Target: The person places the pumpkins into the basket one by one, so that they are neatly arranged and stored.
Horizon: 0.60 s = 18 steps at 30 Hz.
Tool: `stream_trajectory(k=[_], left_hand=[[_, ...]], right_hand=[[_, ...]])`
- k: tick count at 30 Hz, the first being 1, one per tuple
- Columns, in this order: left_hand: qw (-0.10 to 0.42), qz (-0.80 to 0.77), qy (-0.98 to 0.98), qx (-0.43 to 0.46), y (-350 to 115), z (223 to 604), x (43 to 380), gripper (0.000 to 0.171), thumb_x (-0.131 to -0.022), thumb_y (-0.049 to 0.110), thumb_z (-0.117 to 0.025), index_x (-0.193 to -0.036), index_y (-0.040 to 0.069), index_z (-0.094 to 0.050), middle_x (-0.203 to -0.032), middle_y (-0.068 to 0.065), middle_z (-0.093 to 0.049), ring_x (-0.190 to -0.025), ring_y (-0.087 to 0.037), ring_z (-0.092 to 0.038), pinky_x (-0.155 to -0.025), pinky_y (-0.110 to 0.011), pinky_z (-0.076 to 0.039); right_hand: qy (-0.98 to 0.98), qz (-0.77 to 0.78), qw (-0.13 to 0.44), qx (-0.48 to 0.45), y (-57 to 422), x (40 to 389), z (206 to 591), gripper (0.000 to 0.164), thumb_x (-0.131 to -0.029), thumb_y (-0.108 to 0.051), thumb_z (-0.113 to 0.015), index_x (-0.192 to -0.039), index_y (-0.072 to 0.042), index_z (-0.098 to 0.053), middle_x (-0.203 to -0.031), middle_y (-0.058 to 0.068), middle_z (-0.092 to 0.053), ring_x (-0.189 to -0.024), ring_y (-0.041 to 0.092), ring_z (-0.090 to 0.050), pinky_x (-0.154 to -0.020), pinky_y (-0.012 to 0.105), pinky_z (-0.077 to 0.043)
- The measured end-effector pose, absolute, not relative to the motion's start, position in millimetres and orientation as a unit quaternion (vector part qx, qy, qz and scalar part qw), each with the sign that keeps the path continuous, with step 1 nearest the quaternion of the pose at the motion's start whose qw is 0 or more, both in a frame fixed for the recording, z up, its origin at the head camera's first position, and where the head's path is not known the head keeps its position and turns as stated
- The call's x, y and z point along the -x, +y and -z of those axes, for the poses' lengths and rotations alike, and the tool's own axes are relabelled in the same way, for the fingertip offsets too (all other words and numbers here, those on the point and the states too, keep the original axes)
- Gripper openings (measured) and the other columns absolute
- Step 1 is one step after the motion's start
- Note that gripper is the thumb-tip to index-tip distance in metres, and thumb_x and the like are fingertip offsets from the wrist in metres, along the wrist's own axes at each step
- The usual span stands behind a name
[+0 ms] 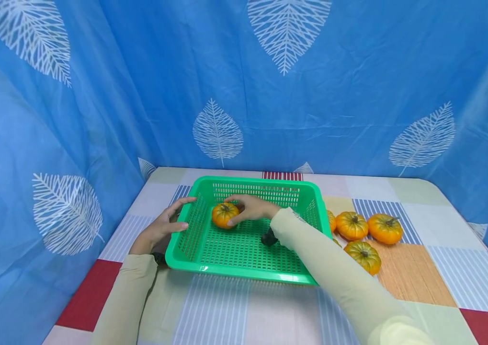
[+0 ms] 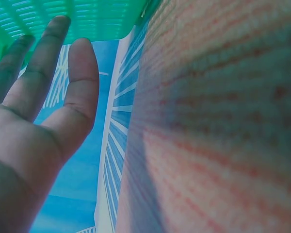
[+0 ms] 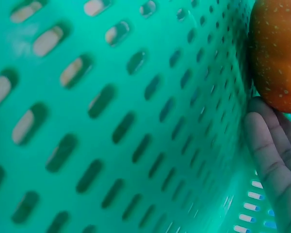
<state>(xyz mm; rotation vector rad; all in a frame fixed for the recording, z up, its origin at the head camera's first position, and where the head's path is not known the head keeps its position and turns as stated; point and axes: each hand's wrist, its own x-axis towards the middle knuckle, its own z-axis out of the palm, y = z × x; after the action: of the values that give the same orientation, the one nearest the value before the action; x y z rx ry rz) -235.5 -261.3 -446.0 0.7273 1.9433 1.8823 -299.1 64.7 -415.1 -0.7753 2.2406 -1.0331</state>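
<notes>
A small orange pumpkin (image 1: 223,215) is inside the green plastic basket (image 1: 248,279), toward its left end. My right hand (image 1: 250,209) reaches in over the basket's right side and grips this pumpkin between thumb and fingers. In the right wrist view, fingertips lie against the underside of the pumpkin (image 3: 279,58), close to the slotted basket wall (image 3: 136,121). At the basket's left rim, my left hand (image 1: 164,227) has its fingers spread and extended. The left wrist view shows the left hand's fingers (image 2: 82,73) reaching up to the basket's side (image 2: 97,22).
Several more pumpkins (image 1: 385,229) lie on the table just right of the basket, some partly hidden behind its edge and the right sleeve (image 1: 334,278). A patchwork tablecloth (image 1: 416,273) covers the table. Blue curtain (image 1: 269,120) with white leaf prints hangs behind and at the sides.
</notes>
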Motion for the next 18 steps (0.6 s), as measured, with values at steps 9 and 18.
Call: stream_trajectory(k=[9,18], left_hand=[[0.164,-0.659,0.691,-0.248,-260.5,445.7,233.3,0.060,-0.102,0.024,-0.072,-0.155,0.034,-0.047,-0.140,-0.002,-0.053,-0.119,-0.012,-0.062,-0.096,-0.030,-0.062],[0.171,-0.661,0.687,-0.249,-259.4,445.0,233.1,0.059,-0.103,0.025,-0.071,-0.156,0.034,-0.046,-0.143,-0.009,-0.049,-0.121,-0.013,-0.062,-0.095,-0.032,-0.063]], right_hand=[[0.853,0.358,0.231,0.303,58.5,294.8,419.3,0.076,-0.101,-0.024,-0.080,-0.166,-0.012,-0.043,-0.153,0.022,-0.058,-0.136,0.035,-0.062,-0.111,0.045,-0.055],[0.871,0.325,0.197,0.310,52.3,290.1,419.5,0.079,-0.102,-0.026,-0.080,-0.169,-0.013,-0.039,-0.163,0.020,-0.049,-0.137,0.039,-0.061,-0.112,0.047,-0.054]])
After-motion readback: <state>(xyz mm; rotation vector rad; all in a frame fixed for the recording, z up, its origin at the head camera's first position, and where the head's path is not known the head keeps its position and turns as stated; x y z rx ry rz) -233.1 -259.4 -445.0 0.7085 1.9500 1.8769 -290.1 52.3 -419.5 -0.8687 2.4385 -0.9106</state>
